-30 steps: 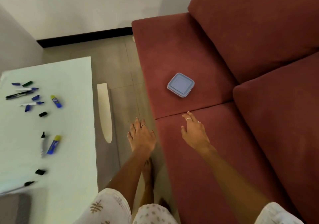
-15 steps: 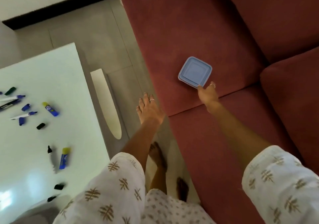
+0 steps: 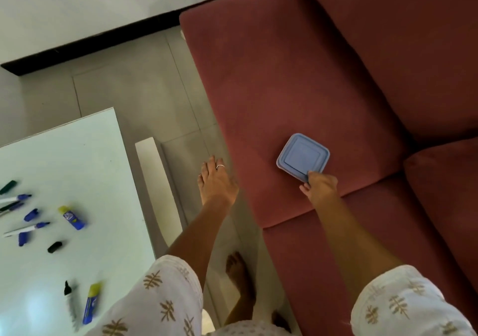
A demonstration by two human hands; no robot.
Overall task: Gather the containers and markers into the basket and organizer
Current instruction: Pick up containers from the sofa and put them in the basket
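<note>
The flat square blue plastic lidded container [image 3: 303, 156] lies on the red sofa seat cushion [image 3: 284, 90]. The right hand [image 3: 320, 187] pinches its near corner; the left hand [image 3: 216, 179] hangs relaxed, holding nothing. It looks light, rigid and smooth; better held across 2 opposite edges.

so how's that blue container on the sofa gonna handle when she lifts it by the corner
The blue container looks like rigid plastic, so it probably keeps its shape. It seems shallow and likely light. Gripped at one corner by the right hand, it may tilt.
</note>
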